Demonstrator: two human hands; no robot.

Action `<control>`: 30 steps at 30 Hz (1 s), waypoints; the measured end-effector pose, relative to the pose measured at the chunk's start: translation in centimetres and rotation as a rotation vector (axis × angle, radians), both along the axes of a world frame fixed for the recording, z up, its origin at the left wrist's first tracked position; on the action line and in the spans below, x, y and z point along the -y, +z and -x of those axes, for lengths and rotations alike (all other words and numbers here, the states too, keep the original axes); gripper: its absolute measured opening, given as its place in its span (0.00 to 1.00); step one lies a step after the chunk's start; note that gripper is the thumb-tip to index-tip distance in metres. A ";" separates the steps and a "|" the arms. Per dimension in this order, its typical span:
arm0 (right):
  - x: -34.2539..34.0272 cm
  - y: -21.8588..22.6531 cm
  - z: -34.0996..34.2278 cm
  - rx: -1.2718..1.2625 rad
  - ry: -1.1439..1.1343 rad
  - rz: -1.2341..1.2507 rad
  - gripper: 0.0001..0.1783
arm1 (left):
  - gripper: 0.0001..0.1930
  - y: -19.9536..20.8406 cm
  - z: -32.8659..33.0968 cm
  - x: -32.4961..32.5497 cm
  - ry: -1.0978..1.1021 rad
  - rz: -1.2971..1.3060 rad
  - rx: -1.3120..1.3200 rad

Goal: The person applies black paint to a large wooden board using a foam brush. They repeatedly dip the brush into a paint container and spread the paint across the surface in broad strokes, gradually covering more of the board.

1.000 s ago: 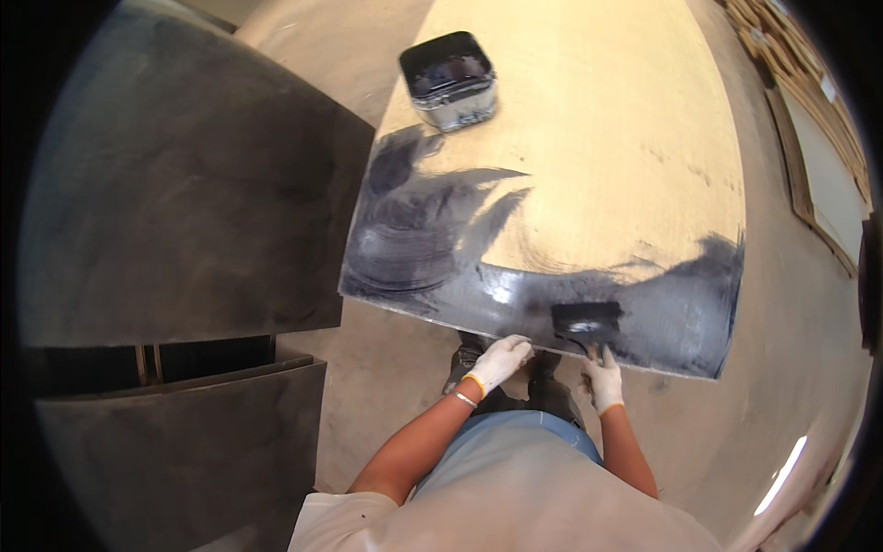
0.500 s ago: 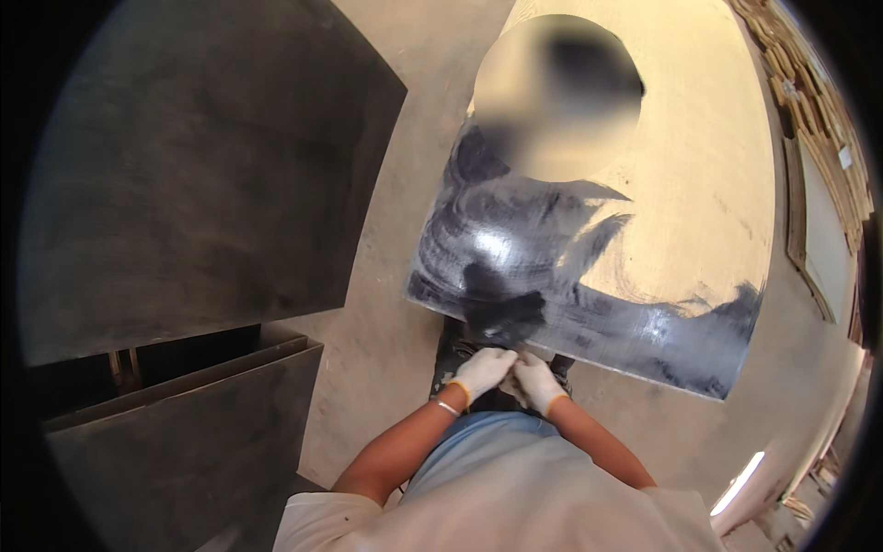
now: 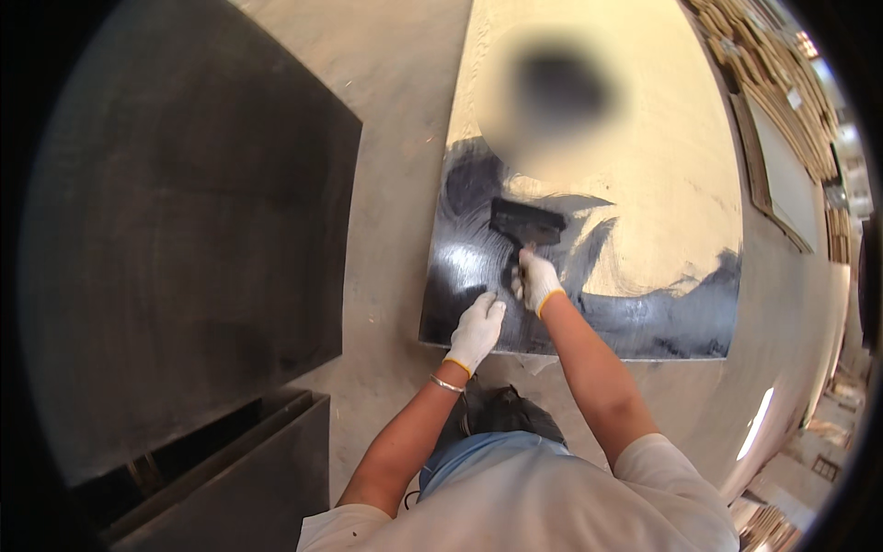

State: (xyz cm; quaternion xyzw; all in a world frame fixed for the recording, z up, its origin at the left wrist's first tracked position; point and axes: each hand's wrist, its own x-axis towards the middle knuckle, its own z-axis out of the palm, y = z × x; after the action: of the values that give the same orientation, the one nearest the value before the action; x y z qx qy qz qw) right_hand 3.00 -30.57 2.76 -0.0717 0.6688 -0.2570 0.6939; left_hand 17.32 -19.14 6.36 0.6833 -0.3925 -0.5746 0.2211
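A pale wooden board (image 3: 653, 216) lies in front of me, its near part and left side smeared with glossy black coating (image 3: 625, 322). In my right hand (image 3: 536, 278), gloved in white, is the handle of a wide flat brush (image 3: 528, 224), closed round by the fingers. The brush's broad black head rests on the coated part, just beyond that hand. My left hand (image 3: 477, 329), also in a white glove, is over the near edge of the board at the left, fingers stretched forward and nothing visible in it.
Large dark panels (image 3: 202, 212) stand at my left, with another dark panel (image 3: 248, 478) and a gap below them. Stacked boards (image 3: 768, 83) line the far right, beside a pale sheet (image 3: 782, 175). Concrete floor (image 3: 395, 166) runs between. A round blur hides the board's far part.
My hands were together near my waist and have parted. The right has moved forward with the brush over the board; the left has moved forward to the near edge.
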 end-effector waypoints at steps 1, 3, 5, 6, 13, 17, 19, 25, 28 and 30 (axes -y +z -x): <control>-1.7 0.2 1.2 0.062 -0.043 -0.047 0.12 | 0.28 1.6 0.2 0.4 -0.055 -0.011 0.097; -6.1 0.6 1.3 0.143 -0.111 -0.084 0.13 | 0.31 3.0 0.7 0.6 -0.091 -0.063 0.148; -10.5 1.7 -0.2 0.216 0.009 -0.031 0.19 | 0.30 1.4 1.2 -1.2 -0.114 0.046 0.260; -12.7 -1.0 0.3 0.272 -0.053 -0.069 0.23 | 0.31 1.9 2.2 -0.6 -0.188 0.020 0.266; -16.5 3.8 2.2 0.567 0.131 -0.079 0.26 | 0.29 1.8 1.9 0.8 -0.461 -0.055 0.544; -19.8 4.2 7.9 0.415 0.190 0.037 0.33 | 0.16 1.1 2.7 -1.2 -0.421 0.055 0.763; -22.4 5.0 12.1 0.334 0.110 0.137 0.36 | 0.18 1.9 0.5 -5.3 -0.351 0.132 0.863; -31.0 3.2 25.8 0.104 -0.102 0.041 0.32 | 0.21 1.1 -0.7 -9.5 -0.493 -0.128 1.020; -34.3 3.0 30.0 -0.011 -0.188 -0.004 0.29 | 0.23 0.5 -0.1 -3.6 -0.475 -0.068 0.948; -35.0 2.8 31.6 -0.042 -0.258 -0.040 0.29 | 0.25 0.2 0.3 3.0 -0.504 -0.017 0.972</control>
State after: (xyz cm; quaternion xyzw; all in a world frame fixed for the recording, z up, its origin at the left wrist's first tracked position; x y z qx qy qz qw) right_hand -28.56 4.44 5.60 0.0232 0.6920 -0.3291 0.6422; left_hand 17.06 -22.15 6.61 0.7566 -0.5964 -0.2310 -0.1358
